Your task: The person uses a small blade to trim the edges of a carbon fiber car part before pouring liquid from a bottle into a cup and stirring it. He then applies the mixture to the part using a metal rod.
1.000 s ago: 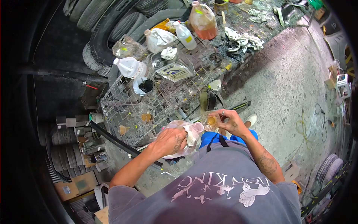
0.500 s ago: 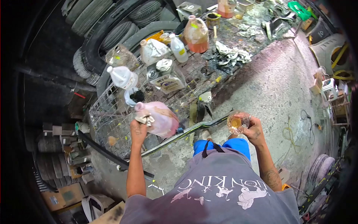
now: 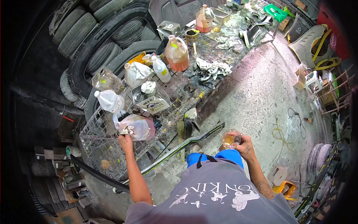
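Note:
My left hand (image 3: 125,142) is closed around the handle side of a translucent plastic jug (image 3: 141,127) with pinkish stains. A crumpled whitish rag (image 3: 125,129) is bunched at that grip. The jug lies tilted in this view, its neck toward the left, low over the near side of the cluttered rack table (image 3: 97,128). Well to the right, my right hand (image 3: 245,145) grips a clear cup (image 3: 229,140) with a little yellowish-amber content, held out above the floor in front of the blue shorts.
Behind the jug stand a white jug (image 3: 109,100), a square metal can (image 3: 151,100), a white bottle (image 3: 161,70) and a jug of orange-red liquid (image 3: 177,54). A long black strip (image 3: 186,143) runs along the table's near edge. Tyres (image 3: 80,33) are stacked beyond.
My left hand has carried the jug away from me and leftward, further over the table among the containers. My right hand still holds the cup in front of me. The head view has shifted.

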The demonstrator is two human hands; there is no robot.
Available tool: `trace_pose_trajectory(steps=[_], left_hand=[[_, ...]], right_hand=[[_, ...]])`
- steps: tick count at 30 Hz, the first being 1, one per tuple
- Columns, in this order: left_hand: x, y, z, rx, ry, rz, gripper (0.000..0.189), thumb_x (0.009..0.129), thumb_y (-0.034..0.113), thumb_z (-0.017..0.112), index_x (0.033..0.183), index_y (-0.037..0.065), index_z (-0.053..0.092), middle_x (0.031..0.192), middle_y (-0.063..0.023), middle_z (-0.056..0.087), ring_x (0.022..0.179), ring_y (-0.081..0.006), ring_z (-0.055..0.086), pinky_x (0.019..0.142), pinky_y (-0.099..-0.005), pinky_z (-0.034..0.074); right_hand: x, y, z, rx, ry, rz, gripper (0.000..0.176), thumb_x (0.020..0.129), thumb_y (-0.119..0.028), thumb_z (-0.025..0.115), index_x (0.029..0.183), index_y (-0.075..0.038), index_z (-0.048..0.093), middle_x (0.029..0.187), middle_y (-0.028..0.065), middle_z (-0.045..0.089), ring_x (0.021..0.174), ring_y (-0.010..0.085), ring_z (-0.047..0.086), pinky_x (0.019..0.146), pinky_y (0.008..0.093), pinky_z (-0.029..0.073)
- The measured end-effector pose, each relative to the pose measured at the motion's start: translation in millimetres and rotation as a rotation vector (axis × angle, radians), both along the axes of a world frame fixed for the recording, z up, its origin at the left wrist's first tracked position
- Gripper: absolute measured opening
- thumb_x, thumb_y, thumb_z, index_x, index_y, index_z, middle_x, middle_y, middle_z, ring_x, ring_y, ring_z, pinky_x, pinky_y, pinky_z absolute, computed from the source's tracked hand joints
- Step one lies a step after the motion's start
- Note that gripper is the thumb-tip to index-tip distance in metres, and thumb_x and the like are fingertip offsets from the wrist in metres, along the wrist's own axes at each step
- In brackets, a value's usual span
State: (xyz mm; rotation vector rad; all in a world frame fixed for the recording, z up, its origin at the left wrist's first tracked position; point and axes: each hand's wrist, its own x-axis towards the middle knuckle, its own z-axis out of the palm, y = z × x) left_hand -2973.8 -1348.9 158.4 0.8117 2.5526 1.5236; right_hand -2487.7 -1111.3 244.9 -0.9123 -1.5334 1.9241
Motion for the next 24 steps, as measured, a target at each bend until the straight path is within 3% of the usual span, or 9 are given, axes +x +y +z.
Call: trace_pose_trajectory(steps=[3,4,6,10,16,20,21,23,24], left_hand=[[24,2,51,-0.307,-0.003,0.077,0.035,0.085,0.027,0.059,0.078,-0.006,0.063,0.066,-0.0118,0.064,0.06,-0.022,0.06,0.057,-0.0346,0.043],[24,-6,54,-0.292,-0.092,-0.007,0.04,0.084,0.031,0.061,0.079,-0.008,0.063,0.062,-0.0121,0.062,0.053,-0.0213,0.059,0.053,-0.0347,0.042],[34,-18,79,-0.642,-0.143,-0.105,0.038,0.084,0.029,0.062,0.081,-0.008,0.064,0.06,-0.011,0.061,0.047,-0.0175,0.058,0.049,-0.0342,0.044],[87,13,96,-0.323,-0.481,-0.255,0.028,0.085,0.022,0.061,0.084,-0.005,0.065,0.067,-0.0079,0.064,0.048,-0.0115,0.058,0.043,-0.024,0.045],[133,206,89,0.132,-0.544,-0.493,0.026,0.09,0.022,0.057,0.101,-0.002,0.057,0.065,-0.0057,0.059,0.038,-0.0093,0.046,0.036,-0.0221,0.033],[88,326,37,0.402,-0.763,-0.206,0.045,0.085,0.018,0.063,0.12,0.005,0.04,0.075,-0.0094,0.056,0.039,-0.0125,0.046,0.037,-0.0251,0.036],[65,353,15,0.499,-0.873,-0.106,0.043,0.083,0.016,0.064,0.119,0.015,0.04,0.073,-0.0059,0.054,0.043,-0.0133,0.049,0.032,-0.0213,0.029],[36,386,5,0.624,-0.912,0.09,0.047,0.077,0.013,0.063,0.116,0.015,0.036,0.073,-0.0063,0.052,0.046,-0.0173,0.051,0.033,-0.0248,0.032],[12,397,-10,0.685,-1.006,0.019,0.037,0.079,0.015,0.062,0.111,0.011,0.043,0.069,-0.0057,0.051,0.047,-0.0195,0.053,0.033,-0.0269,0.033]], right_hand=[[-4,-1,-8,-0.048,0.017,0.024,0.037,0.074,-0.001,0.068,0.11,0.002,0.06,0.108,0.0093,0.062,0.098,0.0166,0.06,0.088,0.029,0.047],[-6,-1,-8,-0.033,0.03,0.035,0.039,0.074,-0.002,0.069,0.111,0.001,0.059,0.109,0.009,0.062,0.099,0.0165,0.06,0.089,0.0296,0.047],[-10,-1,-5,-0.048,0.049,0.038,0.039,0.074,-0.001,0.069,0.111,0.001,0.059,0.11,0.0089,0.061,0.1,0.0166,0.06,0.089,0.0296,0.047],[-15,4,-4,-0.082,0.071,0.05,0.04,0.073,0.0,0.07,0.111,0.001,0.059,0.11,0.0087,0.061,0.1,0.0169,0.059,0.09,0.0294,0.047],[-8,3,-2,-0.057,0.077,0.004,0.037,0.073,-0.002,0.071,0.109,-0.001,0.061,0.107,0.0069,0.063,0.097,0.0159,0.06,0.086,0.0277,0.047],[16,0,6,0.061,0.028,-0.091,0.037,0.073,-0.004,0.072,0.108,-0.001,0.063,0.102,0.0056,0.064,0.093,0.0147,0.061,0.084,0.0272,0.047],[27,-4,0,0.038,0.033,-0.141,0.038,0.072,-0.005,0.073,0.108,-0.001,0.063,0.103,0.0054,0.064,0.093,0.0141,0.061,0.084,0.0272,0.047],[47,-12,2,0.05,-0.008,-0.23,0.038,0.072,-0.006,0.074,0.109,-0.001,0.063,0.103,0.0056,0.064,0.092,0.0137,0.061,0.085,0.0275,0.047],[56,-16,5,0.074,-0.003,-0.301,0.038,0.072,-0.006,0.074,0.109,-0.001,0.063,0.103,0.0056,0.064,0.092,0.0137,0.061,0.085,0.0275,0.047]])
